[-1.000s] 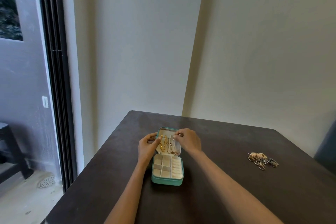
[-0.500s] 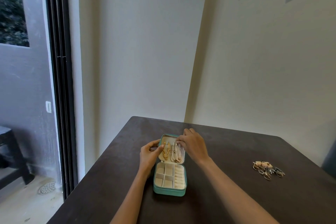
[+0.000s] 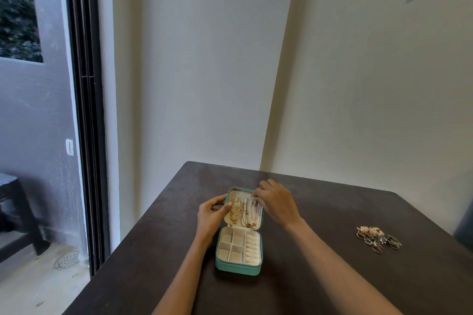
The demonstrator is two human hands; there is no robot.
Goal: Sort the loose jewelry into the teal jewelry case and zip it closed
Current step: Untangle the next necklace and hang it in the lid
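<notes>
Head view. The teal jewelry case [image 3: 238,261] lies open flat on the dark table [image 3: 332,276], near its left half. Its long axis runs away from the person, tilted slightly right at the far end. The lid half [image 3: 243,212] points toward the wall; the compartment tray [image 3: 239,247] lies nearest the person, its cells apparently unfilled.

Change noted: over the last second the right hand [image 3: 277,203] has shifted from the lid's top centre to its upper right corner, above the rightmost of the hanging chains [image 3: 244,213]. The left hand [image 3: 212,215] stays at the lid's left edge. Across all three pictures the case has not visibly moved on the table.

Hand states: the left hand has thumb and fingers curled around the lid's left rim, steadying it. The right hand's fingers are curled at the chain's upper end; whether they pinch the chain or merely touch it cannot be told.

Judgement: necklace hanging appears nearly done. The pile of rings [image 3: 377,238] lies well apart to the right, untouched, so sorting and zipping remain.
</notes>
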